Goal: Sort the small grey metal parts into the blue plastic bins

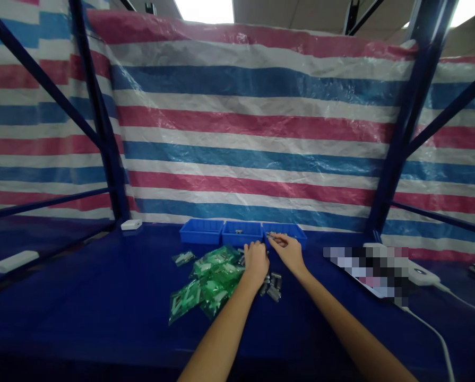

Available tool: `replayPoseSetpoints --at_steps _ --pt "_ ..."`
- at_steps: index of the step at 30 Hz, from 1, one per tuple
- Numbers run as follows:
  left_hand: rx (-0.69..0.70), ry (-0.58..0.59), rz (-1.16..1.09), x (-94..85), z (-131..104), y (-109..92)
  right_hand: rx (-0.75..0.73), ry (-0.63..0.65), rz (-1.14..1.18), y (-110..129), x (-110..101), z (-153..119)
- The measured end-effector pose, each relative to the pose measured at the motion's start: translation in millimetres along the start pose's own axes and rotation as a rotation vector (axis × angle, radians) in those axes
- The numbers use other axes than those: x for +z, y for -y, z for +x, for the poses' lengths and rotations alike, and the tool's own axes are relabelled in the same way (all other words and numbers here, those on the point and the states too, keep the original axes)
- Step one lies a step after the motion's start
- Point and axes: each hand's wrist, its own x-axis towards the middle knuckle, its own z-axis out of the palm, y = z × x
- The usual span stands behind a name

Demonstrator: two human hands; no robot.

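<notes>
Lying just R of L hand (257, 260), btwn 2 forearms (226, 330): metal cylinders (274, 294).

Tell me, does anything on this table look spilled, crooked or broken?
Nothing clearly looks broken. The loose metal pieces lie at mixed angles on the blue table, beside the green packets and outside the three blue trays, which looks untidy; I cannot tell whether that is deliberate.

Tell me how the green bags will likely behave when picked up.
The bags will probably flex, as their clear edges look thin. Their glossy surface suggests they may be slippery. They overlap in a loose heap, so lifting one could make others slide.
</notes>
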Motion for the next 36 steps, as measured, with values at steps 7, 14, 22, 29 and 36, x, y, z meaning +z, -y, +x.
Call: replayPoseSetpoints --at_steps 7,14,22,29,36 --pt "0.069 0.036 0.031 -1.2 -4 -4 0.005 0.036 0.055 -4 5 0" --pt "0.017 0.095 0.050 -3.4 -3 -6 -0.004 0.058 0.108 -3 10 5" --pt "-0.036 0.049 0.062 -4.0 -1 -4 0.108 0.275 0.321 20 26 27" --pt "-0.099 0.023 0.041 -1.6 -3 -4 -0.178 0.403 -0.004 23 0 38" --pt "-0.059 -0.030 0.009 -3.5 -2 -4 -0.262 0.536 -0.557 -6 -24 8"
